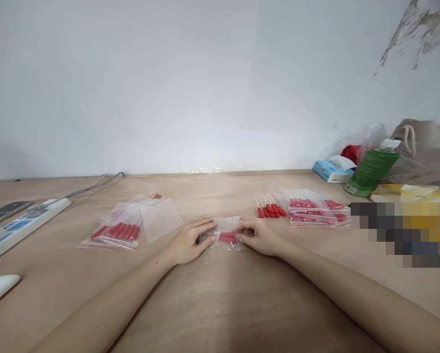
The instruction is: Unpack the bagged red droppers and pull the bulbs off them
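A small clear plastic bag point(223, 224) lies on the table between my hands, with a few red-ended pieces point(227, 238) showing through it. My left hand point(190, 241) grips the bag's left end, its thumb at the near side and its fingers at the far side. At the opposite end, my right hand point(259, 237) pinches the edge between thumb and fingers. Beyond my right hand is a row of loose thin sticks with red ends point(271, 211). Filled bags of red-ended sticks point(308, 211) are stacked to their right.
More bags with red-ended sticks point(122, 229) lie at left, beside a flat clear bag point(161, 219). Farther left are a power strip point(32, 225), a phone point(6, 212) and a white object point(1, 289). A green bottle point(374, 169) and tissue pack point(332, 170) stand back right.
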A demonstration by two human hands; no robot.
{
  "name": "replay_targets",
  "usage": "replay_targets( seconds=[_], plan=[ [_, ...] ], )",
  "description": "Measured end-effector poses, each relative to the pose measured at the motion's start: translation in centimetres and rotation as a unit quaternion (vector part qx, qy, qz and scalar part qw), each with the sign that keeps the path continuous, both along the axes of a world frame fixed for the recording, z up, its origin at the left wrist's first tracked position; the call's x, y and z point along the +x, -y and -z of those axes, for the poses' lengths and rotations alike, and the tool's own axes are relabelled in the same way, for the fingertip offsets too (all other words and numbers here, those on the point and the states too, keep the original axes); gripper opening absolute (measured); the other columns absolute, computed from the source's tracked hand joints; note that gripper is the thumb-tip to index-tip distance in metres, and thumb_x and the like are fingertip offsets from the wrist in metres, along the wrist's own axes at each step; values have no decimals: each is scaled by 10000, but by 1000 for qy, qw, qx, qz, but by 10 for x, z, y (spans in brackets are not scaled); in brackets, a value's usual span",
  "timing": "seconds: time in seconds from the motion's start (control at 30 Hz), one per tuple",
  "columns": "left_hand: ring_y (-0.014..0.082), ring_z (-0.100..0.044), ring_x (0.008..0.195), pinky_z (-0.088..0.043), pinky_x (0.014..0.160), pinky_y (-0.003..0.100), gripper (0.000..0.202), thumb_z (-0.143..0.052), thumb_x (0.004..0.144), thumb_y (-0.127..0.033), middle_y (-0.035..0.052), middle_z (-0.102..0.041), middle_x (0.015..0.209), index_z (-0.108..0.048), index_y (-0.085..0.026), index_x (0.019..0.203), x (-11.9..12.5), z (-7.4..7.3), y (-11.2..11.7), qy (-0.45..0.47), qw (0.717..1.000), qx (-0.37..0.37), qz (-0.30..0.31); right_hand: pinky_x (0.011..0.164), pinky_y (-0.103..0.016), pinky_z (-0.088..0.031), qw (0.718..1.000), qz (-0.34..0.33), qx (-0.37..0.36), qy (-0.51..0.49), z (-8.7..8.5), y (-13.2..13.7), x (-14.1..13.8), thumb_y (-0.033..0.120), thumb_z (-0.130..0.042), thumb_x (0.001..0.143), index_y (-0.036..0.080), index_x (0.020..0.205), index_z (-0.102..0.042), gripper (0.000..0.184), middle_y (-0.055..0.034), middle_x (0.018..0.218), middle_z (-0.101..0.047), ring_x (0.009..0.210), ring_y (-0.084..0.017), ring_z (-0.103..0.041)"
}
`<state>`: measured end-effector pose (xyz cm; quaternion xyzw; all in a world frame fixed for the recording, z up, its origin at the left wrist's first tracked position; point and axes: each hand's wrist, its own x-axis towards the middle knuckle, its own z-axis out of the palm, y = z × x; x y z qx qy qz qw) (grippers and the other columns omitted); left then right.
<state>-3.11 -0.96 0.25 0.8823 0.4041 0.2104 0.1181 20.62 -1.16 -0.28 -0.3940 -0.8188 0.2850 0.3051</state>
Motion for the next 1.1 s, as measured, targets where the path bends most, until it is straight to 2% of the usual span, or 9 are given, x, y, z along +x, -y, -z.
replay_targets(
  seconds=[0.13, 0.2, 0.33, 0.47, 0.53, 0.77, 0.87, 1.0, 1.1],
  plan=[
    [193, -391, 1231, -324, 1030, 403, 411, -409, 866, -407, 42, -476, 1299, -488, -234, 1231, 1, -1, 1, -6, 1000, 0, 2, 529, -203, -349, 996, -89, 9, 18, -6, 3, -1, 210, -527, 738, 187, 718, -581, 62, 30, 655, -535, 580, -93, -441],
    [194, -402, 1223, -331, 1024, 405, 401, -401, 871, -400, 46, -490, 1286, -501, -231, 1220, 1, 0, 1, -2, 1000, 1, 2, 527, -199, -341, 994, -104, -2, 25, -8, 3, -2, 239, -589, 697, 184, 721, -562, 65, 35, 663, -524, 586, -89, -433],
    [198, -417, 1212, -334, 1022, 388, 401, -408, 867, -397, 60, -473, 1301, -516, -217, 1209, 1, 0, 0, -2, 1000, -1, 0, 508, -199, -323, 998, -46, -20, 27, -2, 3, -9, 301, -606, 699, 170, 695, -552, 141, 42, 605, -490, 559, -86, -433],
    [206, -372, 1243, -301, 1039, 402, 456, -432, 850, -419, 60, -426, 1339, -450, -230, 1264, -1, -2, 0, -26, 1000, 1, 10, 604, -221, -373, 999, 2, 26, 26, 0, 3, -11, 268, -609, 700, 170, 773, -573, 127, -2, 788, -552, 697, -113, -495],
    [211, -326, 1270, -253, 1059, 420, 495, -434, 845, -442, 62, -380, 1370, -404, -238, 1295, -2, -4, 0, -53, 998, 0, 14, 584, -218, -373, 999, 19, 16, 34, -3, 4, -9, 228, -586, 705, 165, 800, -553, 119, -5, 778, -553, 666, -107, -491],
    [218, -250, 1306, -133, 1079, 472, 546, -387, 859, -480, 47, -281, 1422, -271, -284, 1354, -2, -10, 3, -116, 993, -12, 32, 511, -201, -343, 995, 20, 3, 100, -18, 8, -5, 179, -559, 652, 173, 736, -510, 98, 13, 684, -548, 580, -94, -466],
    [209, -238, 1311, -118, 1083, 466, 553, -367, 864, -489, 38, -261, 1431, -237, -294, 1364, -2, -10, 3, -127, 991, -15, 35, 487, -192, -334, 996, 39, -3, 80, -17, 10, -4, 167, -536, 667, 177, 730, -493, 77, 30, 632, -531, 538, -80, -449],
    [209, -245, 1309, -108, 1085, 465, 556, -373, 862, -489, 30, -259, 1431, -226, -304, 1366, -2, -10, 2, -124, 991, -13, 41, 471, -181, -341, 998, 29, -52, 17, -10, 6, -2, 120, -534, 650, 179, 779, -498, 147, 48, 615, -531, 520, -68, -456],
    [211, -253, 1305, -105, 1083, 468, 554, -381, 863, -480, 30, -267, 1428, -225, -308, 1365, -3, -10, 2, -118, 992, -13, 48, 473, -178, -392, 982, 7, -181, -58, -10, 2, 1, 90, -537, 628, 167, 780, -514, 172, 41, 617, -565, 534, -72, -513]
  ],
)
